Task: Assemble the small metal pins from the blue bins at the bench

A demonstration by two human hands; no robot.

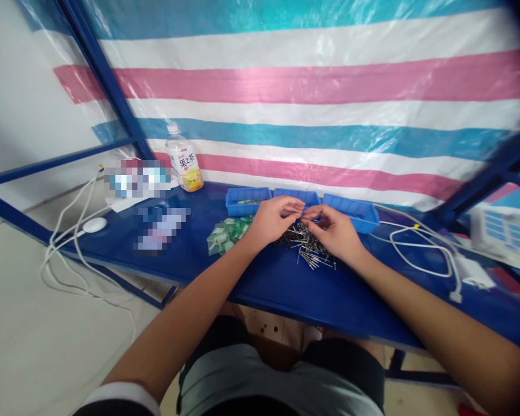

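My left hand (278, 218) and my right hand (334, 229) meet fingertip to fingertip above a loose pile of thin metal pins (314, 254) that look like blind rivets. Thumb and fingers are pinched together on both hands. Whatever sits between them is too small to make out. Left of the pile, close to my left wrist, lies a heap of small greenish clear plastic bags (226, 234). Just behind my hands stand a left blue bin (236, 206) with some greenish contents, a middle blue bin (295, 196), partly hidden by my fingers, and a right blue bin (368, 224).
A drink bottle (184, 162) stands at the back left of the blue table (260, 283). White cables (442, 248) and a white adapter (474, 273) lie on the right. A white mouse-like object (94, 225) rests near the left edge. Striped sheeting (307, 86) hangs behind.
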